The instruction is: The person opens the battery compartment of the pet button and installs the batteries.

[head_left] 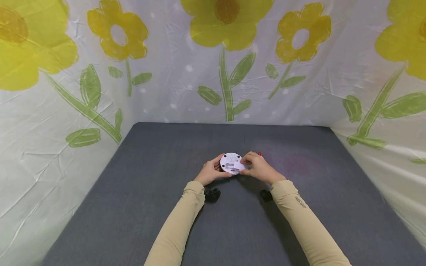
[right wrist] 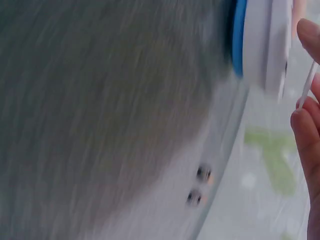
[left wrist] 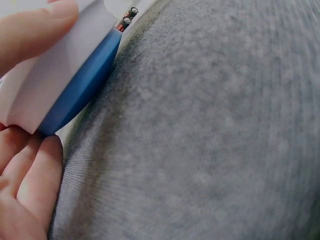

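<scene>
right hand [head_left: 257,169] pinching thin white cover [right wrist: 307,86] | left hand [head_left: 211,171] gripping round white device [head_left: 229,159], between both hands | two batteries [left wrist: 127,21] on far side | risk: loose pinch could drop cover; knuckle bump could roll batteries

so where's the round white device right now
In the head view, the round white device is over the middle of the dark table, with the left hand gripping its left edge and the right hand at its right.
</scene>
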{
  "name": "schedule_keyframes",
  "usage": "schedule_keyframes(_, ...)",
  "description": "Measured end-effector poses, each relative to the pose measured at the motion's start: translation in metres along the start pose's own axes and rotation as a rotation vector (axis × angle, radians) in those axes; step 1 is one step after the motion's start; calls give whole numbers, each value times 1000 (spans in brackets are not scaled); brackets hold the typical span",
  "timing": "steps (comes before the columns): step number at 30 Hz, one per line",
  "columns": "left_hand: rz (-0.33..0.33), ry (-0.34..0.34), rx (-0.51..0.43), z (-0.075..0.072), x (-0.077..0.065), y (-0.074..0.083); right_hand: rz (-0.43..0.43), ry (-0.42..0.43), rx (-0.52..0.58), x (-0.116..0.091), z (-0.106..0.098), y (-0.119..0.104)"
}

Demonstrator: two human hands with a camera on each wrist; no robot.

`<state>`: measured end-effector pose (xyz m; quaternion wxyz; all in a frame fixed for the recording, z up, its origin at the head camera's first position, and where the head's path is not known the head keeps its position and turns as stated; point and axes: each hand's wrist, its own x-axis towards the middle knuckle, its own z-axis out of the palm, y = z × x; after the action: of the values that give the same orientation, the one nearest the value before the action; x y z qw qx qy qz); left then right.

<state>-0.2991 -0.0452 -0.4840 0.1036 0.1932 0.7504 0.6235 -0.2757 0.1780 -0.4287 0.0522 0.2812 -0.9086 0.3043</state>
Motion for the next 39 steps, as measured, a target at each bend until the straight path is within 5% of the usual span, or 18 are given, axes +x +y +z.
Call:
schedule_keyframes(6, -21, 20, -20, -2, 1, 0, 81, 93, -23, -19, -24, 28)
schedule_keyframes(13, -41, 27, 0, -4, 0, 2, 241, 76, -71, -39, -51, 58)
schedule_keyframes(19, -54, 31, 10, -5, -1, 3, 270, 75, -158, -49, -68, 81)
schedule_keyframes(29, -79, 50, 16, -3, 0, 3, 339, 31, -182, -57, -80, 100)
schedule_keyframes(39, -50, -11, -6, 0, -3, 10, 406, -39, -126, -64, -79, 108)
